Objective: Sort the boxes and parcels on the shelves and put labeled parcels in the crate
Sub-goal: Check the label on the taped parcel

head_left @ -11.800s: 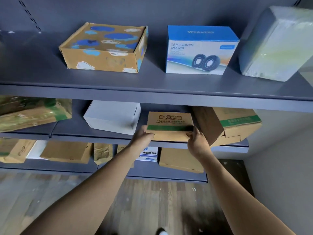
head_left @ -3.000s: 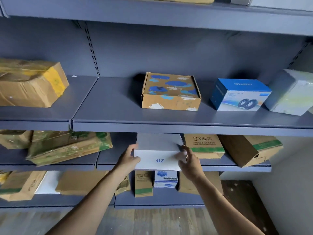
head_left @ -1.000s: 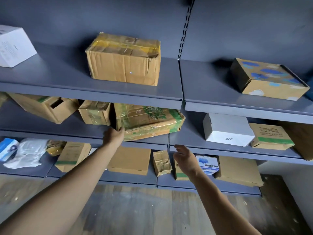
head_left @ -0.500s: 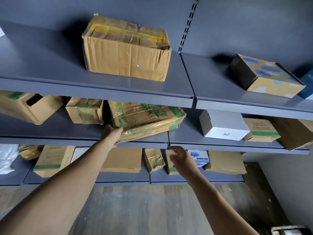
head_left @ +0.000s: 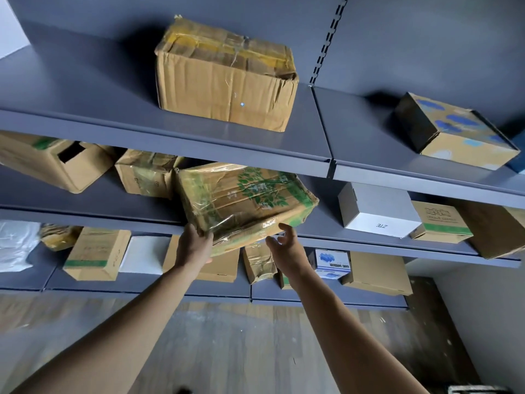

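Grey metal shelving [head_left: 85, 125] with three shelves fills the view, seen from below, above a wooden floor [head_left: 241, 342].

At far left on the middle shelf lies an open cardboard box [head_left: 54, 163] with a green stripe. Below it on the bottom shelf sit a white plastic bag [head_left: 15, 245], a crumpled taped bundle [head_left: 59, 236], an upright brown box with a green band [head_left: 96, 254] and a plain white box [head_left: 143, 255]. A small taped parcel [head_left: 145, 173] stands on the middle shelf.

In the centre, a large taped carton [head_left: 224, 75] rests on the top shelf. Beneath it, a plastic-wrapped parcel [head_left: 247, 200] with a green leaf print sits tilted on the middle shelf, its front edge hanging out past the shelf lip. The person's left hand [head_left: 194, 245] grips the parcel's lower left corner, fingers curled round it. The right hand [head_left: 287, 248] is raised just under the parcel's front edge, fingers spread and loosely bent, holding nothing; whether a fingertip touches the wrap cannot be told. A crushed brown packet [head_left: 258, 263] stands behind the hands on the bottom shelf.

To the right, the middle shelf carries a white box marked ZTE [head_left: 377, 211], a green-banded brown box [head_left: 440, 223] and a larger brown carton [head_left: 494, 228]. A small blue and white box [head_left: 332, 261] and a flat brown box [head_left: 375, 274] sit on the bottom shelf. A cardboard box with blue blotches [head_left: 457, 132] rests on the top shelf.
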A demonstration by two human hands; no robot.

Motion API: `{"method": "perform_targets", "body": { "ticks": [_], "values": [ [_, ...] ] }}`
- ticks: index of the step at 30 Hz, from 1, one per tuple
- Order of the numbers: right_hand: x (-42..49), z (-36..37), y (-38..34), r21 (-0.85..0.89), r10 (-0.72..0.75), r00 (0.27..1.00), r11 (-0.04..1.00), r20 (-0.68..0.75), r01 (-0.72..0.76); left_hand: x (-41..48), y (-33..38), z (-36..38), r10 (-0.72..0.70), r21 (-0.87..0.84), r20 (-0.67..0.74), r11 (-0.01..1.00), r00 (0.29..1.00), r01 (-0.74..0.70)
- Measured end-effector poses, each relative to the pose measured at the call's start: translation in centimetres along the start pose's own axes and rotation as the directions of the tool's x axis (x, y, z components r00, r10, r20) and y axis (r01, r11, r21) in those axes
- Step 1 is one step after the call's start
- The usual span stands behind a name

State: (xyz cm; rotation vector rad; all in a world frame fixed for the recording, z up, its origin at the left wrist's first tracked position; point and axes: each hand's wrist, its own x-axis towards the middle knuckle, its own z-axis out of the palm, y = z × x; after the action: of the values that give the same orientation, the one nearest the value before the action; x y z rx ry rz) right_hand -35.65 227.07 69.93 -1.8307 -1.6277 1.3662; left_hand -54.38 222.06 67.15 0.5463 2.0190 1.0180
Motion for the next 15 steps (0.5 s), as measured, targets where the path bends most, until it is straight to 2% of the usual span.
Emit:
{"method": "perform_targets", "body": {
  "ticks": [2, 4, 6, 8, 12, 13, 15],
  "values": [
    [0.2, -0.7, 0.8, 0.058, 0.049, 0.998, 0.997, -0.045, -0.046, -0.6, -0.8, -1.0, 0.034, 0.040, -0.015, 0.999, 0.999, -0.034],
    [-0.2, -1.7, 1.4, 0.213, 0.143, 0.987, 0.969, -0.067, -0.126, -1.3, -1.4, -1.7, 0.054, 0.060, -0.020, 0.997, 0.998, -0.052],
    [-1.0, -2.5, 1.7, 0.437, 0.281, 0.960, 0.862, 0.012, -0.258, -2.4, -1.8, -2.0, 0.057, 0.065, 0.006, 0.996, 0.998, -0.057],
    [-1.9, -2.4, 2.6, 0.587, 0.361, 0.923, 0.721, 0.134, -0.367, -3.6, -1.8, -1.7, 0.063, 0.082, 0.032, 0.994, 0.997, -0.065],
    [-2.9, -1.6, 4.2, 0.753, 0.274, 0.911, 0.515, 0.308, -0.409, -6.8, -1.5, -0.3, 0.076, 0.075, 0.037, 0.994, 0.996, -0.079],
    [-3.3, -1.7, 4.1, 0.771, 0.245, 0.914, 0.492, 0.323, -0.405, -7.9, -1.5, 0.2, 0.083, 0.070, 0.021, 0.994, 0.996, -0.084],
    [-4.0, -2.1, 3.9, 0.776, 0.214, 0.940, 0.531, 0.265, -0.340, -10.2, -2.0, 1.4, 0.103, 0.040, -0.019, 0.994, 0.994, -0.103]
  ]
}}
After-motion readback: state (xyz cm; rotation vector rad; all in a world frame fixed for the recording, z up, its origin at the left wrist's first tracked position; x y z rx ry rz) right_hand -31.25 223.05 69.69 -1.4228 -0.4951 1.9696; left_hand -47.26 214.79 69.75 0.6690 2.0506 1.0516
